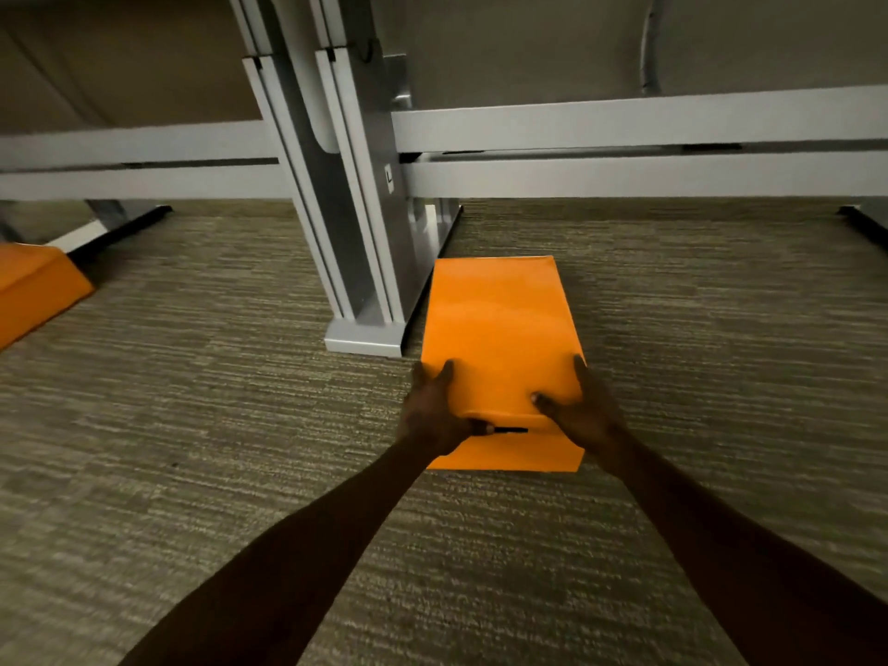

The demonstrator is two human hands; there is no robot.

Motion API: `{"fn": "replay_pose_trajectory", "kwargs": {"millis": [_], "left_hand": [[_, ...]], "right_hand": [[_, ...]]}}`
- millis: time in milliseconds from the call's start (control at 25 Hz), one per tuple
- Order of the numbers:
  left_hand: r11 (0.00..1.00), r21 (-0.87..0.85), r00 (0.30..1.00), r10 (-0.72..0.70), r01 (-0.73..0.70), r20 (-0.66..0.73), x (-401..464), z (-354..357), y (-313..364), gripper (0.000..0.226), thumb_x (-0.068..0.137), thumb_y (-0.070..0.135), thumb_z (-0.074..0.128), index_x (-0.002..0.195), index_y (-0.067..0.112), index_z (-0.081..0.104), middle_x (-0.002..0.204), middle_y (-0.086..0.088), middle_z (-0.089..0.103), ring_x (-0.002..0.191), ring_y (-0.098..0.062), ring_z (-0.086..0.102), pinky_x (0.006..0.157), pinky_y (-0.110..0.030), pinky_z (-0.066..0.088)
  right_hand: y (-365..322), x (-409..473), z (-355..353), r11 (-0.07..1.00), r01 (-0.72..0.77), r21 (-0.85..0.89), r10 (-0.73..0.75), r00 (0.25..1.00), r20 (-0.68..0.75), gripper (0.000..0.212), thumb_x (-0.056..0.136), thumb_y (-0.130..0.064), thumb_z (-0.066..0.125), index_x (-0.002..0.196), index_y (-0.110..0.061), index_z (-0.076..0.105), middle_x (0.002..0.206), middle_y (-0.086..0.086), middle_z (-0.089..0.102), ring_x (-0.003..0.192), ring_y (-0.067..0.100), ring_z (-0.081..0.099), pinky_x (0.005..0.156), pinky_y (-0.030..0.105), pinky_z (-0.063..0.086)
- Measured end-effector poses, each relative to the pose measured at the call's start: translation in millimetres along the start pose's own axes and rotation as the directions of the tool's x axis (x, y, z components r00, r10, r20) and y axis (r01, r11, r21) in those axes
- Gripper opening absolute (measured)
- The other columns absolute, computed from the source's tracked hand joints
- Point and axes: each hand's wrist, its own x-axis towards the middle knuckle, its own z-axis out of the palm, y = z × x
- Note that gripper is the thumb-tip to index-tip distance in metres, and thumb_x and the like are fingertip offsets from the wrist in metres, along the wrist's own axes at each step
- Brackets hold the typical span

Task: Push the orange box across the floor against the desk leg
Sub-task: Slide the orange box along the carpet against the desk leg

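A long orange box [499, 324] lies on the carpet, its left side running along the grey metal desk leg [355, 262] and its foot [363, 339]. My left hand [435, 408] grips the box's near left corner, thumb over the front edge by a dark handle slot. My right hand [584, 411] clasps the near right corner, fingers along the side and thumb on the top. Both arms reach forward from the bottom of the view.
A second orange box [33, 290] sits at the far left edge on the carpet. Grey horizontal desk rails [624, 122] cross above the floor. Another desk foot [115, 228] shows at left, and a dark one [865, 218] at far right.
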Motion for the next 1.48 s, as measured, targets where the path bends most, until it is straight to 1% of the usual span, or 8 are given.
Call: {"fn": "replay_pose_trajectory", "kwargs": {"millis": [360,560,640,680,760,840,1120,1480], "left_hand": [[0.993,0.121,1.0,0.003,-0.004,0.008,12,-26,-64,0.128,0.068,0.066,0.084,0.165,0.025,0.012,0.172,-0.019,0.001,0.156,-0.043,0.02,0.123,-0.053,0.032],[0.986,0.157,0.998,0.055,-0.057,0.018,18,-29,-85,0.126,0.068,0.075,0.078,0.165,0.027,0.014,0.172,-0.019,0.001,0.158,-0.045,0.01,0.126,-0.058,0.021],[0.916,0.346,0.969,0.237,-0.201,-0.065,19,-32,-92,0.116,0.075,0.082,0.063,0.165,0.029,0.013,0.173,-0.014,-0.002,0.158,-0.044,-0.004,0.126,-0.066,0.009],[0.842,0.441,0.918,0.386,-0.312,-0.088,20,-32,-96,0.104,0.082,0.08,0.055,0.165,0.03,0.016,0.173,-0.012,0.001,0.159,-0.042,-0.004,0.125,-0.067,0.009],[0.714,0.515,0.813,0.58,-0.475,-0.054,21,-32,-103,0.083,0.095,0.073,0.039,0.164,0.032,0.019,0.173,-0.01,0.012,0.16,-0.037,0.005,0.126,-0.064,0.019],[0.721,0.476,0.816,0.577,-0.504,-0.01,23,-31,-107,0.075,0.099,0.07,0.031,0.163,0.036,0.015,0.173,-0.008,0.014,0.16,-0.033,0.01,0.128,-0.058,0.022],[0.789,0.433,0.884,0.467,-0.435,0.038,49,-27,-110,0.072,0.1,0.061,0.045,0.162,0.038,0.016,0.173,-0.008,0.013,0.161,-0.033,0.011,0.131,-0.051,0.013],[0.791,0.466,0.88,0.473,-0.396,-0.055,54,-22,-110,0.072,0.098,0.07,0.022,0.162,0.039,0.016,0.172,-0.011,0.019,0.159,-0.037,0.018,0.129,-0.056,0.02]], "right_hand": [[-27,5,58,0.999,0.037,-0.007,-0.037,0.998,0.06,0.108,0.088,-0.049,0.076,0.164,-0.023,0.004,0.17,0.015,0.015,0.153,0.039,0.024,0.12,0.05,0.03],[-24,-4,77,0.969,0.092,-0.229,-0.078,0.995,0.067,0.096,0.095,-0.062,0.057,0.164,-0.024,0.002,0.17,0.021,0.005,0.154,0.043,0.019,0.121,0.052,0.028],[-24,-9,76,0.853,0.245,-0.46,-0.252,0.967,0.049,0.091,0.095,-0.07,0.047,0.164,-0.028,0.005,0.171,0.022,-0.004,0.156,0.045,0.006,0.122,0.057,0.024],[-23,-11,77,0.737,0.361,-0.571,-0.391,0.917,0.076,0.086,0.095,-0.072,0.042,0.164,-0.03,0.01,0.171,0.021,-0.003,0.157,0.046,0.004,0.122,0.06,0.022],[-21,-15,81,0.494,0.553,-0.671,-0.592,0.779,0.206,0.072,0.097,-0.066,0.033,0.16,-0.032,0.03,0.169,0.016,0.021,0.154,0.047,0.019,0.117,0.067,0.029],[-19,-14,86,0.412,0.606,-0.68,-0.647,0.72,0.25,0.06,0.098,-0.053,0.032,0.154,-0.032,0.045,0.16,0.014,0.043,0.146,0.047,0.038,0.112,0.068,0.037],[-28,11,95,0.453,0.565,-0.689,-0.572,0.777,0.261,0.056,0.103,-0.036,0.057,0.156,-0.039,0.038,0.165,0.008,0.037,0.151,0.045,0.031,0.12,0.063,0.027],[-34,18,97,0.462,0.531,-0.71,-0.556,0.798,0.235,0.056,0.107,-0.042,0.044,0.159,-0.044,0.025,0.171,0.003,0.023,0.156,0.04,0.02,0.124,0.06,0.018]]}}
